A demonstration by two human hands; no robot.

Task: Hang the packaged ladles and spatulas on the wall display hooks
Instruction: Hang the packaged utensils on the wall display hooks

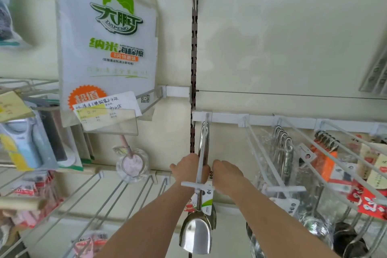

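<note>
Steel spatula (pixel 196 234) on hook (pixel 201 170): stiff, slick, probably blade-heavy; hold high on handle (pixel 204 142). Left hand (pixel 188 167) grips handle; right hand (pixel 227 173) fingers hidden, cannot tell.

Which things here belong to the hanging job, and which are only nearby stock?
Job: steel spatula, white hook, left hand, right hand, hung ladles.
Not the job: sponge pack, price label, glass cup.
</note>
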